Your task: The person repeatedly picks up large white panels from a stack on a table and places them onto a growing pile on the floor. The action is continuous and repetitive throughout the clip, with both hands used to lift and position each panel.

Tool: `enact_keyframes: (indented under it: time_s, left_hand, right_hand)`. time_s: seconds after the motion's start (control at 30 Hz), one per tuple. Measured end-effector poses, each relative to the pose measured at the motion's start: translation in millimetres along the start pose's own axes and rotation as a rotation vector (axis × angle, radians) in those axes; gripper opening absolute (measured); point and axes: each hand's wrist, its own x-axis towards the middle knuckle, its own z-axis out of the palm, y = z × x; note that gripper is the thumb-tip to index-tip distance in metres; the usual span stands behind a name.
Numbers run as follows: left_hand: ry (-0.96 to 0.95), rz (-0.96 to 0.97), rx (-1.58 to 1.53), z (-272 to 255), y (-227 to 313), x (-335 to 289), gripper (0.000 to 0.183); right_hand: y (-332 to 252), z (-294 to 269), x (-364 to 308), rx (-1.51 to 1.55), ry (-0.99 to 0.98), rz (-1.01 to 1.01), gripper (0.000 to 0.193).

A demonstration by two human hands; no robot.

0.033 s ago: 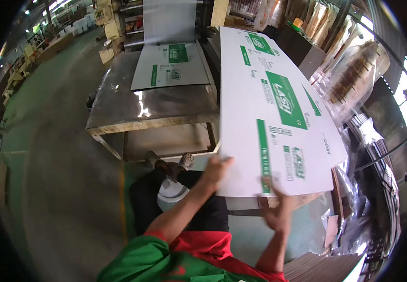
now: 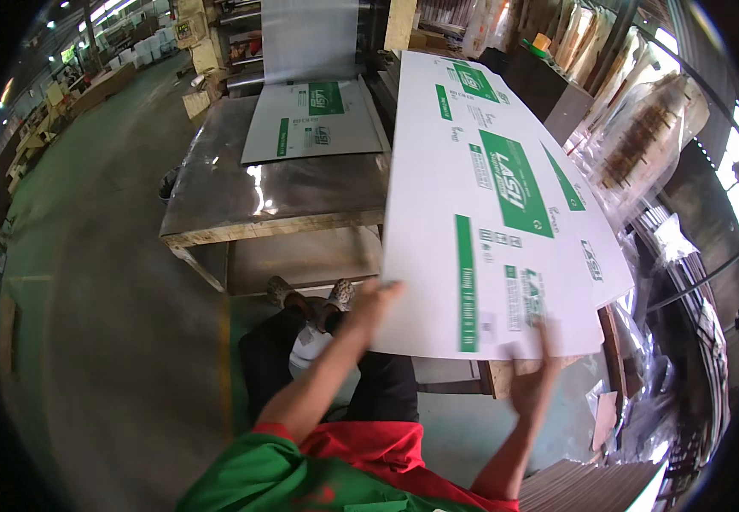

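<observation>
A large white printed cardboard sheet (image 2: 421,247) with green panels lies to my right, on top of another similar sheet that shows past its right edge. My left hand (image 2: 375,305) is closed on the sheet's left edge near its front corner. At the front edge my right hand (image 2: 533,375) is raised with fingers apart and somewhat blurred; I cannot tell whether it touches the board. Another printed sheet (image 2: 348,128) lies on the metal-topped table (image 2: 207,192) ahead, under the rollers of a machine.
The machine (image 2: 305,38) stands beyond the table. A wooden support (image 2: 514,375) shows under the sheets. To the right hang plastic-wrapped rolls (image 2: 651,145) and loose clear film (image 2: 642,367). Stacked cardboard (image 2: 596,486) is at the lower right. A grey floor aisle (image 2: 113,282) runs along the left.
The top sheet's near end has shifted left with my left hand, showing more of the sheet beneath. My right hand has moved right, its fingers more spread.
</observation>
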Motion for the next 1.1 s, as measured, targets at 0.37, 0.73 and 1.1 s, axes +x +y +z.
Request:
enact_keyframes:
  time_s: [0.37,0.73,1.1]
  left_hand:
    - [0.293,0.202,0.071,-233.5,17.8,-175.0,0.019]
    - [0.463,-0.057,0.048,-341.4,-67.9,-194.6,0.033]
    - [0.791,0.094,0.316,-237.1,-204.0,-335.6,0.034]
  right_hand:
    - [95.7,15.0,-51.5,0.692,0.039,0.480,0.043]
    - [43.5,122.8,-61.5,0.784,-0.444,0.496,0.053]
    - [96.0,69.1,-171.3,0.443,-0.466,0.809,0.045]
